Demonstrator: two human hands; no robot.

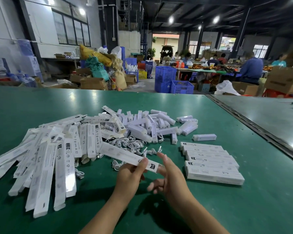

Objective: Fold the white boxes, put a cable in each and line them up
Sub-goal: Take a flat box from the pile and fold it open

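From the head view, my left hand [130, 173] pinches one unfolded white box [123, 154] near its right end, fingers [143, 163] curled over the top edge. The box is held just above the counter [227, 208], slanting up to the left. My right hand [169, 179] holds nothing; its fingers are straight and spread beside the box's near end, and I cannot tell if they touch it. I judge the box to be thin card: very light, springy along its creases, easy to crush, and best held at the long edges while the end flaps are tucked. The cables [132, 144] lie in a loose tangle just beyond my hands. They look limp and prone to snagging, so I would lift one by its plug. Counting: one box in hand, and six finished boxes [210, 159] lined up on the right, possibly seven, since the far ones blur together. The flat boxes [46, 154] fanned on the left run to several dozen. The white lamp bodies [152, 124] behind the cables are too many to count, and one lies apart [204, 137].
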